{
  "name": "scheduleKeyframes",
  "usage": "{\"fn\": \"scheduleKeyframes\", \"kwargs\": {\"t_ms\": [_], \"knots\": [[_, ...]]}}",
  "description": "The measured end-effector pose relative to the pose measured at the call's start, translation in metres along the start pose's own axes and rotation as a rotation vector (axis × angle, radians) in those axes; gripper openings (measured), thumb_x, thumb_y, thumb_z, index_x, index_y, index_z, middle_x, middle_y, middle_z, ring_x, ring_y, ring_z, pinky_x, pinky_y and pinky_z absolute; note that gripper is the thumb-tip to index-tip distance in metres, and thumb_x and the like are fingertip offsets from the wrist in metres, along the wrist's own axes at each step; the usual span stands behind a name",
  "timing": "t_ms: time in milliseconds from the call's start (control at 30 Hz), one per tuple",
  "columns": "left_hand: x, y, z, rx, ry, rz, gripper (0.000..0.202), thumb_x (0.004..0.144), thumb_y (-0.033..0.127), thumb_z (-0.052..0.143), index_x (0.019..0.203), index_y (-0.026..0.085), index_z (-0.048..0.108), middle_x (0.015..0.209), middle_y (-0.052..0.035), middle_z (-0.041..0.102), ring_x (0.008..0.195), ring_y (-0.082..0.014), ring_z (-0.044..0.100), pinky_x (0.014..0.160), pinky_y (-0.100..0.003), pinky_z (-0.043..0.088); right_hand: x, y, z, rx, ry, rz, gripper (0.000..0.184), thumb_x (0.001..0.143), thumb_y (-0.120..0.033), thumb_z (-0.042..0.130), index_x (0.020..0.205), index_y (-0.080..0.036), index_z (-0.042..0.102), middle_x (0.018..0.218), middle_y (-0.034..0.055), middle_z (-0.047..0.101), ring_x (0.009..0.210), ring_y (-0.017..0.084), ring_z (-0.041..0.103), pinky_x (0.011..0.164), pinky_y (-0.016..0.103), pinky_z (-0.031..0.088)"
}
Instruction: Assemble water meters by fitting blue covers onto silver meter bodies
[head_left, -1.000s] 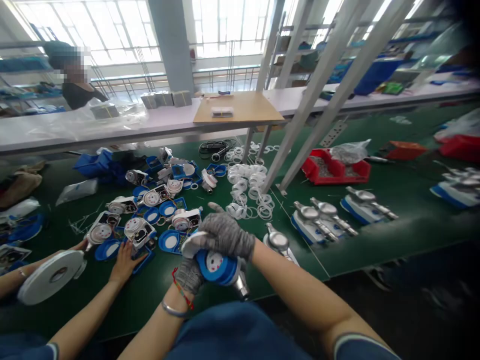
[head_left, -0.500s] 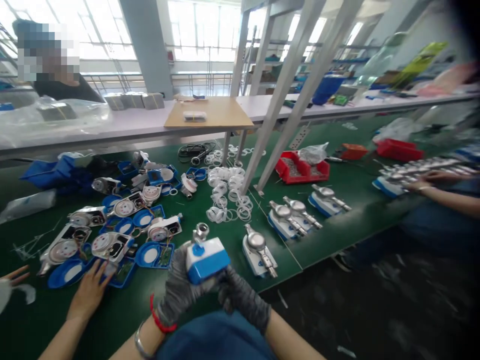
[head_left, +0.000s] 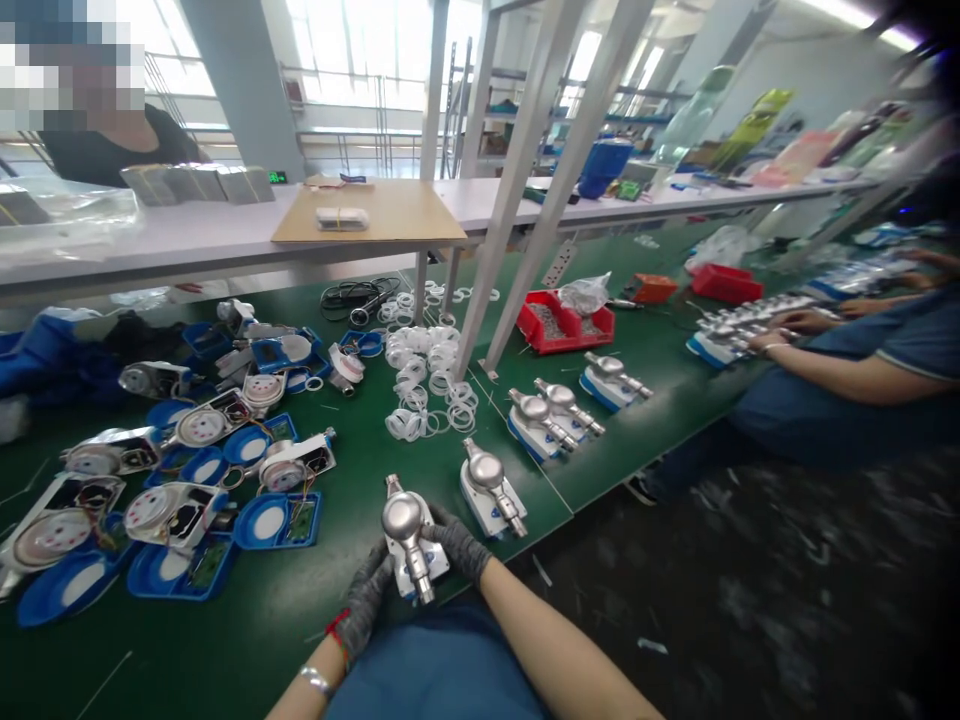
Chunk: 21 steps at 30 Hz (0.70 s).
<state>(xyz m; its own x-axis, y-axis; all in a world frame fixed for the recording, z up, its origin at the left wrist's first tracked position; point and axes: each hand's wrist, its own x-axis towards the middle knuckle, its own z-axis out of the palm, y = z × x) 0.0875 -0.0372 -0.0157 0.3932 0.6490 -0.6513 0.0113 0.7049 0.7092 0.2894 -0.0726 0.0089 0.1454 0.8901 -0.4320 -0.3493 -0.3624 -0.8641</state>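
Note:
In front of my body is a meter-like unit with a white-and-blue case, a round metal dome and a pipe fitting, dome side up. My gloved left hand grips its left side, fingers partly hidden by the case. On the opposite side my gloved right hand is closed on the case edge. A similar finished-looking unit lies just right of my right hand. Several opened units with wires and blue covers showing green boards spread over the table to the left.
White plastic rings are heaped at the table's middle, beside metal posts. Red bins of small parts stand behind several more units. A co-worker's hands handle units at far right. A raised shelf crosses the back.
The unit has turned from blue case side up to metal dome up and come lower, both hands still on it. Another person's hands at left have gone from view. The view has swung right.

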Motion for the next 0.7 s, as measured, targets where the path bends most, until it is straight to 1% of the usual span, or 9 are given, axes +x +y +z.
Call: {"fn": "scheduleKeyframes", "kwargs": {"t_ms": [100, 167, 267, 333, 367, 433, 500, 600, 700], "knots": [[0.016, -0.016, 0.016, -0.076, -0.004, -0.026, 0.093, 0.062, 0.051, 0.082, 0.141, 0.022, 0.042, 0.134, -0.0138, 0.058, 0.121, -0.0303, 0.058, 0.104, -0.041, 0.049, 0.005, 0.001, -0.005, -0.243, 0.045, -0.032, 0.057, 0.067, -0.044, 0.070, 0.118, -0.019, 0.064, 0.108, 0.0087, 0.069, 0.106, 0.031, 0.062, 0.096, 0.050, 0.047], [0.020, -0.019, 0.030, -0.038, 0.056, 0.009, 0.088, 0.066, 0.046, 0.080, 0.141, 0.022, 0.042, 0.135, -0.0133, 0.057, 0.122, -0.0294, 0.058, 0.103, -0.040, 0.050, -0.001, -0.003, -0.018, -0.471, 0.122, -0.168, 0.056, 0.070, -0.040, 0.069, 0.122, -0.020, 0.063, 0.116, 0.0100, 0.067, 0.112, 0.031, 0.059, 0.102, 0.050, 0.043], [0.023, -0.015, 0.053, 0.074, 0.115, 0.062, 0.072, 0.076, 0.036, 0.070, 0.141, 0.017, 0.044, 0.132, -0.0151, 0.059, 0.126, -0.0286, 0.055, 0.107, -0.040, 0.047, -0.010, -0.014, -0.055, -0.817, 0.455, -0.348, 0.061, 0.075, -0.037, 0.065, 0.131, -0.015, 0.057, 0.133, 0.0159, 0.056, 0.127, 0.033, 0.048, 0.113, 0.051, 0.030], [0.026, -0.010, 0.071, 0.134, 0.103, 0.064, 0.064, 0.083, 0.031, 0.062, 0.142, 0.016, 0.043, 0.127, -0.0148, 0.063, 0.129, -0.0268, 0.052, 0.112, -0.040, 0.042, -0.012, -0.021, -0.088, -0.946, 0.638, -0.256, 0.066, 0.077, -0.038, 0.064, 0.136, -0.010, 0.052, 0.138, 0.0193, 0.050, 0.131, 0.034, 0.044, 0.115, 0.050, 0.027], [0.029, -0.008, 0.081, 0.153, 0.092, 0.061, 0.063, 0.084, 0.029, 0.059, 0.143, 0.017, 0.042, 0.124, -0.0144, 0.064, 0.130, -0.0261, 0.051, 0.114, -0.040, 0.040, -0.012, -0.023, -0.104, -0.958, 0.644, -0.163, 0.069, 0.077, -0.038, 0.064, 0.138, -0.010, 0.050, 0.138, 0.0192, 0.050, 0.129, 0.033, 0.046, 0.113, 0.049, 0.030], [0.037, -0.009, 0.101, 0.181, 0.073, 0.056, 0.063, 0.086, 0.028, 0.057, 0.145, 0.018, 0.039, 0.125, -0.0137, 0.064, 0.131, -0.0252, 0.050, 0.116, -0.039, 0.038, -0.009, -0.028, -0.131, -0.958, 0.522, -0.013, 0.070, 0.078, -0.039, 0.064, 0.141, -0.014, 0.046, 0.136, 0.0159, 0.053, 0.123, 0.029, 0.053, 0.106, 0.042, 0.040], [0.046, -0.013, 0.120, 0.204, 0.087, 0.034, 0.066, 0.087, 0.028, 0.055, 0.148, 0.019, 0.034, 0.130, -0.0139, 0.061, 0.127, -0.0252, 0.054, 0.113, -0.038, 0.041, -0.002, -0.034, -0.148, -0.991, 0.413, 0.037, 0.065, 0.080, -0.037, 0.063, 0.139, -0.018, 0.047, 0.134, 0.0125, 0.056, 0.119, 0.026, 0.057, 0.101, 0.037, 0.045], [0.059, -0.018, 0.144, 0.289, 0.116, 0.003, 0.068, 0.088, 0.033, 0.052, 0.150, 0.019, 0.028, 0.140, -0.0142, 0.052, 0.125, -0.0256, 0.056, 0.109, -0.037, 0.045, 0.011, -0.049, -0.159, -1.081, 0.433, 0.060, 0.055, 0.079, -0.035, 0.065, 0.130, -0.018, 0.056, 0.130, 0.0137, 0.059, 0.117, 0.028, 0.057, 0.100, 0.039, 0.044], [0.071, -0.016, 0.168, 0.397, 0.129, 0.045, 0.067, 0.086, 0.040, 0.054, 0.148, 0.022, 0.034, 0.146, -0.0102, 0.047, 0.136, -0.0246, 0.044, 0.112, -0.035, 0.042, 0.023, -0.067, -0.168, -1.127, 0.470, 0.096, 0.049, 0.076, -0.037, 0.067, 0.120, -0.015, 0.063, 0.120, 0.0167, 0.064, 0.110, 0.031, 0.060, 0.097, 0.042, 0.044]]}}
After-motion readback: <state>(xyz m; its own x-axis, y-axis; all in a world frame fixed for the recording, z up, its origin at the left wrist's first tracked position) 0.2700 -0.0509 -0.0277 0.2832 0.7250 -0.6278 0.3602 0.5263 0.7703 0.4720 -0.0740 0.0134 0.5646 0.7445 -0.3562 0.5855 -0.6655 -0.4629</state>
